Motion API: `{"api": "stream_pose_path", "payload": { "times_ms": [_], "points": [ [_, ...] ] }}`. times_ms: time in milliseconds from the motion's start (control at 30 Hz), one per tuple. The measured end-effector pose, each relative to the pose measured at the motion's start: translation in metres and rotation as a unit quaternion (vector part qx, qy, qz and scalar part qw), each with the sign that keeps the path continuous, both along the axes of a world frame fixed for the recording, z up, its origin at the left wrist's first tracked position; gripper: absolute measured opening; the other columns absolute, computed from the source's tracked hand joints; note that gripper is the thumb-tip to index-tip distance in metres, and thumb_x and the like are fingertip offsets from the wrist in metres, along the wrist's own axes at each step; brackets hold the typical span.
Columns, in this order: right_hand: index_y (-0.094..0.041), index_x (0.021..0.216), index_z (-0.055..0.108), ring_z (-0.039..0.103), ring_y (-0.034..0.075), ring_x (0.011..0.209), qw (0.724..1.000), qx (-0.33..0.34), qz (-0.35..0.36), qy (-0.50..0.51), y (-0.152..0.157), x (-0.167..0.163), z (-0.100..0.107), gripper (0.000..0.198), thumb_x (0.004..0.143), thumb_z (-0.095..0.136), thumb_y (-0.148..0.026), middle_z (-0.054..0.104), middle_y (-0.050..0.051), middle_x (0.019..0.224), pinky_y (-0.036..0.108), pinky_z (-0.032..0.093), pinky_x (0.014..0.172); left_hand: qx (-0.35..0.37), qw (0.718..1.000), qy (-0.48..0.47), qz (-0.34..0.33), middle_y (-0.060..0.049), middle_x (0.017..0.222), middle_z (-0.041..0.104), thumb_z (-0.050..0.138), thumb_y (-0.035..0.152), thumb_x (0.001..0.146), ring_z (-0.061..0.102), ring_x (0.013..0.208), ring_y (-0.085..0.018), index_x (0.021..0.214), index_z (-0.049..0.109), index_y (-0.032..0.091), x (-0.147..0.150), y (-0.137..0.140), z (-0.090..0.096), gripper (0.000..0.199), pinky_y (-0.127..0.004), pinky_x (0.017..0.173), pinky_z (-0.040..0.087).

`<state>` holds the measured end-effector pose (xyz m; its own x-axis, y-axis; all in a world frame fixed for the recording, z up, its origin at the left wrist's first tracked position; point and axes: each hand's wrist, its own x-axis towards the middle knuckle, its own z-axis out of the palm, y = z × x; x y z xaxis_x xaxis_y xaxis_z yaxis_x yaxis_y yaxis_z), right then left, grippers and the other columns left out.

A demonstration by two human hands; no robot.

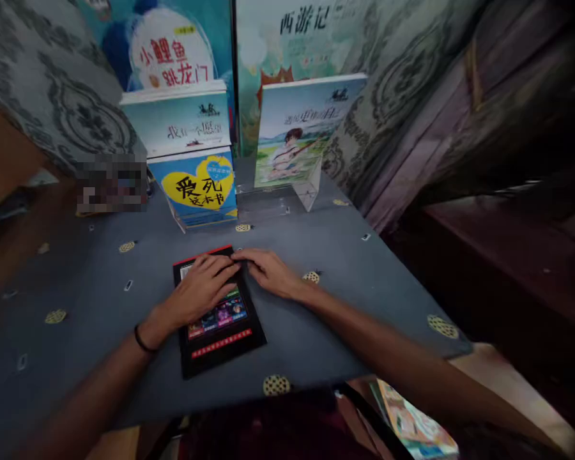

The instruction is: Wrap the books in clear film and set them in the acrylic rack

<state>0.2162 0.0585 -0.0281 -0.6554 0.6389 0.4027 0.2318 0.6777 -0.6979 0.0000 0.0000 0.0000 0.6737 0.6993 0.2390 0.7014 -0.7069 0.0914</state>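
Black and red, a single book point(225, 313) lay on the grey surface point(96, 275) directly beneath our left hand point(204, 287), its long axis running away from us and its far end leaning a little to our left. That hand was the nearer, palm down across the upper half of the cover, fingers extended and close together; our right hand point(268, 271) lay to the right, fingers bent at the far right corner, tips just beside those of the left, and we could not tell whether it pinched the edge. We counted one dark band point(144, 340) on the left wrist. Beyond, well apart from our hands, three smaller books faced us: a blue book point(201, 188) and a teal book point(186, 124) at left, a landscape book point(292, 137) at right. Behind them we counted two large picture boards, one blue point(172, 45), one green point(306, 38).
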Motion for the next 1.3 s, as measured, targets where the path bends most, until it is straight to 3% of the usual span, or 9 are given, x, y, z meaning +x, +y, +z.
{"api": "stream_pose_path", "payload": {
  "times_ms": [133,433,633,767,933,1300],
  "points": [
    [-0.019,0.124,0.063,0.065,0.020,0.114,1.000,0.006,0.008,-0.003,0.002,0.002,-0.002,0.047,0.087,0.042,0.000,0.071,0.009,0.121,0.042,0.051,0.101,-0.007,1.000,0.005,-0.017,-0.013,0.131,0.061,0.039,0.036,0.105,0.053,0.124,-0.028,0.133,0.059,0.019,-0.003,0.000,0.003,0.038,-0.050,0.104,0.044],
    [-0.021,0.122,0.064,0.066,0.019,0.107,1.000,-0.009,-0.005,0.006,0.001,0.003,0.000,0.043,0.089,0.043,-0.004,0.072,0.007,0.116,0.040,0.054,0.095,0.017,0.999,0.017,-0.049,-0.013,0.128,0.065,0.036,0.041,0.106,0.057,0.122,-0.026,0.130,0.060,0.013,0.002,-0.003,0.005,0.044,-0.046,0.105,0.043],
    [-0.020,0.113,0.067,0.067,0.019,0.096,0.999,0.016,-0.036,0.034,-0.011,0.011,0.011,0.034,0.091,0.045,-0.007,0.073,0.007,0.104,0.038,0.056,0.085,-0.006,0.998,0.003,-0.064,-0.010,0.133,0.066,0.033,0.039,0.107,0.057,0.126,-0.024,0.132,0.059,0.017,-0.004,-0.001,0.006,0.042,-0.046,0.107,0.041],
    [-0.021,0.107,0.071,0.066,0.020,0.097,0.996,0.085,0.022,0.033,-0.024,0.020,0.013,0.036,0.090,0.044,-0.004,0.074,0.006,0.100,0.042,0.056,0.088,-0.016,0.997,-0.025,-0.068,-0.010,0.132,0.067,0.035,0.036,0.107,0.058,0.125,-0.022,0.127,0.062,0.016,-0.007,0.000,0.005,0.040,-0.044,0.108,0.040],
    [-0.022,0.117,0.070,0.063,0.023,0.114,0.987,0.139,0.081,-0.008,-0.032,0.029,0.008,0.042,0.089,0.045,-0.003,0.074,0.008,0.115,0.047,0.056,0.095,-0.033,0.996,-0.048,-0.070,-0.009,0.133,0.068,0.036,0.036,0.107,0.056,0.130,-0.022,0.132,0.060,0.017,-0.007,-0.001,0.004,0.040,-0.045,0.109,0.038],
    [-0.021,0.115,0.072,0.066,0.023,0.111,0.985,0.138,0.099,-0.033,-0.029,0.031,0.004,0.039,0.090,0.047,-0.003,0.075,0.009,0.113,0.047,0.058,0.093,-0.048,0.995,-0.052,-0.067,-0.007,0.136,0.066,0.037,0.037,0.107,0.053,0.134,-0.023,0.137,0.056,0.018,-0.008,-0.002,0.004,0.041,-0.044,0.111,0.036]
  ]
}}
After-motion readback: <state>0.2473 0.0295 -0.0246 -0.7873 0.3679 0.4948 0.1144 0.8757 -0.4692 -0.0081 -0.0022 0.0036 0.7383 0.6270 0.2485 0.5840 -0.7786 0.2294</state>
